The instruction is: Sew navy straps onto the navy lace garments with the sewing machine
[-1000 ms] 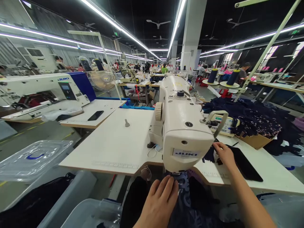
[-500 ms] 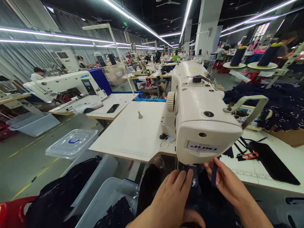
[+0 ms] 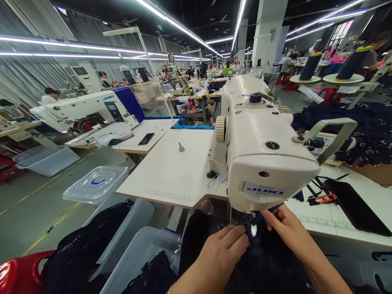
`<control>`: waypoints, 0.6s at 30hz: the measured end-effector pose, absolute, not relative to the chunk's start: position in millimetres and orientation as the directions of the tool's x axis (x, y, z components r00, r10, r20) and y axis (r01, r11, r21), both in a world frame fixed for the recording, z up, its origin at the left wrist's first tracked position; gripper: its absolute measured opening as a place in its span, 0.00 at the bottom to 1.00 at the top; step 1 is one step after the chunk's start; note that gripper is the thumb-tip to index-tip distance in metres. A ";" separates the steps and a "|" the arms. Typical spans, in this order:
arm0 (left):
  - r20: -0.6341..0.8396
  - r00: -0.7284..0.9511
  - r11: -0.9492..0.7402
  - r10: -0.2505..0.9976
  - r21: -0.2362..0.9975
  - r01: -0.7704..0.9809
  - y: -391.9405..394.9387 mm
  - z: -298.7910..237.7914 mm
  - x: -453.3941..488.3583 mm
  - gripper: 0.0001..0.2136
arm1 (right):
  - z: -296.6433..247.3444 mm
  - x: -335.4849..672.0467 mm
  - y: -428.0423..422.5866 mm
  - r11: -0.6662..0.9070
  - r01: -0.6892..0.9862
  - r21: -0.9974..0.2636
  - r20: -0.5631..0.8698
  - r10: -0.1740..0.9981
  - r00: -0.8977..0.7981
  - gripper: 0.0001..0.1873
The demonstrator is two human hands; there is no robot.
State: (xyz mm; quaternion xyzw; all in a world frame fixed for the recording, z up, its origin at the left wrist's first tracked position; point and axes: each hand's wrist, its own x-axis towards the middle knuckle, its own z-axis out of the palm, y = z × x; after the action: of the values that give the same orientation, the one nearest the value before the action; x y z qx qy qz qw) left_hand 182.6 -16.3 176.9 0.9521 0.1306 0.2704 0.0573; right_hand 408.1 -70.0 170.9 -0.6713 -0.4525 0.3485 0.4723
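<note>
Below the head of the white JUKI sewing machine (image 3: 269,163), both hands work on dark navy fabric (image 3: 266,257) hanging toward my lap. My left hand (image 3: 222,251) has its fingers curled closed on the edge of this fabric, left of the machine head's lower end. Just under the head's right corner, my right hand (image 3: 284,222) pinches a narrow navy strap (image 3: 275,207) between thumb and fingers. A small shiny whitish spot shows on the fabric between the hands. The needle area is hidden behind the machine head.
On the right of the table lie a black phone (image 3: 358,208) and orange-handled thread snips (image 3: 324,199). Navy straps are heaped (image 3: 364,130) behind them. Left of me stand clear plastic bins (image 3: 137,253) and a red stool (image 3: 23,271). A metal key-shaped piece (image 3: 181,147) rests on the tabletop.
My left hand's fingers have gone from stretched out to curled on the fabric. The right hand has turned, bringing the strap from hanging down to lying close under the machine head.
</note>
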 end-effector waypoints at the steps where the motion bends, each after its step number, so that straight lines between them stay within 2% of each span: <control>1: 0.512 0.815 -0.962 0.271 0.168 0.214 -16.4 178.2 183.5 0.11 | 170.8 406.5 -69.8 -0.153 0.280 -0.948 -0.056 0.943 0.329 0.20; 6: 0.502 0.845 -0.981 0.187 0.049 0.188 -17.4 195.5 187.0 0.15 | 166.7 396.4 -68.6 -0.163 0.295 -0.941 -0.074 0.954 0.291 0.17; 10: 0.516 0.849 -0.988 0.114 -0.029 0.150 -13.8 190.8 183.0 0.14 | 160.6 389.7 -66.8 -0.168 0.266 -0.949 -0.077 0.944 0.322 0.14; 14: 0.429 0.900 -0.993 0.084 -0.037 0.110 -10.9 180.8 179.2 0.16 | 158.4 387.1 -66.5 -0.180 0.241 -0.954 -0.089 0.934 0.345 0.14; 18: 0.433 0.895 -0.991 0.110 -0.021 0.132 -11.7 178.9 179.8 0.17 | 156.1 389.4 -68.4 -0.183 0.246 -0.952 -0.095 0.938 0.333 0.14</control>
State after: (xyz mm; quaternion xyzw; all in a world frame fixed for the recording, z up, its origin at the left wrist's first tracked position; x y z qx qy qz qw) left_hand 179.8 -11.7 178.9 0.9730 0.0623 0.2208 -0.0251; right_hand 389.4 -68.4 156.1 -0.6722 -0.4404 0.3738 0.4631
